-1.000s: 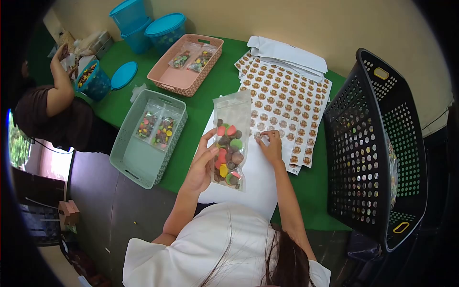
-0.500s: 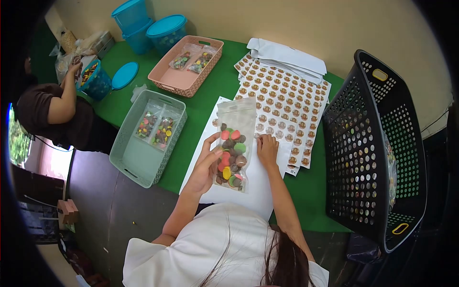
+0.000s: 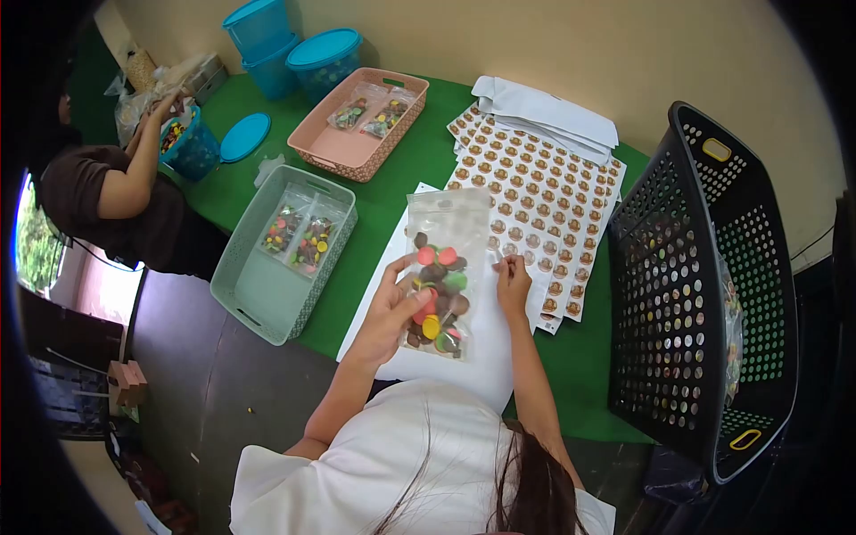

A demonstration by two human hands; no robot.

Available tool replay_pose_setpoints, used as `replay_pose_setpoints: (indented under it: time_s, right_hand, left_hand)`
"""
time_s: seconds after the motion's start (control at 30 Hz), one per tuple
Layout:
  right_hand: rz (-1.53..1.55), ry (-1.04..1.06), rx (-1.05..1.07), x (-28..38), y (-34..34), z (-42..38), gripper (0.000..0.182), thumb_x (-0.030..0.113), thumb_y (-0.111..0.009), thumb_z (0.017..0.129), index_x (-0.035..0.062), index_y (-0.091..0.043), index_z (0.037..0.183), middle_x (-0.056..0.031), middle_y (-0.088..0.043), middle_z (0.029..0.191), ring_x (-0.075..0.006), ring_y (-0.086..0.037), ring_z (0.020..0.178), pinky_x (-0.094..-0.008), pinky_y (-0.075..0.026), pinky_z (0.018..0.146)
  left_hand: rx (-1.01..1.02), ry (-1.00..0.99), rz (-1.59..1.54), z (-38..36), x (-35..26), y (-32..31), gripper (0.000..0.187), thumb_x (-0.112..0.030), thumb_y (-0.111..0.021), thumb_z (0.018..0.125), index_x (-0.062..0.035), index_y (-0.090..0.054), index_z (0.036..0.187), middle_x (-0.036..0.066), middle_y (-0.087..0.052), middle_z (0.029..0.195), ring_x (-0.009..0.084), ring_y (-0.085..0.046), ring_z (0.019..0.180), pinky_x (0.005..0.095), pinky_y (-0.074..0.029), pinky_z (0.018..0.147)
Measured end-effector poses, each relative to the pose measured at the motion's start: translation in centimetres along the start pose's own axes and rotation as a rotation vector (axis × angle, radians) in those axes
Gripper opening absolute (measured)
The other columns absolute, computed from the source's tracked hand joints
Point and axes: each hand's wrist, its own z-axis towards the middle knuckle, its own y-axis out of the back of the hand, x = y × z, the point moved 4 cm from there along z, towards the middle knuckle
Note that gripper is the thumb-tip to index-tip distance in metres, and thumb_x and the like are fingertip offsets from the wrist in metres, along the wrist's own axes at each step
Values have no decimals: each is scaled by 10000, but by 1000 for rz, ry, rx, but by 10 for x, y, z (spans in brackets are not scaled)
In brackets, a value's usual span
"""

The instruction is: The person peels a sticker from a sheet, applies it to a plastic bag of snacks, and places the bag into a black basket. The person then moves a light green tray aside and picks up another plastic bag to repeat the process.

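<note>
Person's left hand (image 3: 390,314) clamped on clear candy bag (image 3: 452,283) over white paper (image 3: 490,370) near centre, right hand (image 3: 512,280) apart from it at sticker sheets (image 3: 537,201), fingers bunched, cannot tell if pinching anything

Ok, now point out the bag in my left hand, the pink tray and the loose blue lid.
Bag (image 3: 455,283), head view: middle of its see-through front.
Pink tray (image 3: 328,143), head view: bare part of its floor.
Blue lid (image 3: 245,137), head view: middle of its upper face.
</note>
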Motion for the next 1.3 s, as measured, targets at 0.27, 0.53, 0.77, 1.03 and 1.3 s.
replay_pose_setpoints:
  time_s: [0.27, 0.53, 0.77, 1.03, 1.3]
  right_hand:
    - [192, 36, -50, 72, 26, -27, 82, 61, -551, 764, -16, -553, 792, -59, -564, 750, -106, -515, 685, -236, -414, 668]
    - [205, 210, -98, 162, 63, -61, 101, -39, -590, 700, -22, -563, 796, -80, -548, 833, -125, -516, 787, -225, -399, 729]
    - [571, 58, -51, 182, 71, -77, 234, -67, -584, 697, -15, -461, 889, -79, -546, 812, -96, -506, 750, -214, -404, 705]
    - [407, -5, 119, 202, 56, -87, 220, -30, -586, 713, -11, -449, 885, -63, -554, 767, -75, -491, 672, -193, -398, 636]
    - [372, -100, 131, 196, 45, -86, 195, -11, -599, 710, -1, -452, 837, -61, -577, 733, -53, -465, 632, -174, -378, 596]
  left_hand:
    - [-13, -9, 38, -2, 2, -7, 467, -114, -572, 757, -10, -317, 1134, 80, -488, 1000, 113, -498, 901, 245, -409, 776]
    - [-45, -24, 182, -5, 0, -18, 475, -131, -595, 745, -10, -324, 1116, 88, -496, 973, 121, -498, 903, 256, -417, 771]
    - [53, -64, 297, -7, 8, -20, 504, -146, -585, 756, 6, -306, 1149, 101, -482, 1017, 163, -489, 944, 290, -401, 814]
    - [114, -88, 268, -10, 16, -32, 410, -118, -456, 817, -2, -287, 1171, 115, -445, 1086, 170, -452, 1001, 284, -366, 846]
    - [91, -60, 242, -13, 16, -31, 334, -208, -294, 888, 11, -313, 1138, 104, -447, 1049, 133, -441, 967, 256, -377, 803]
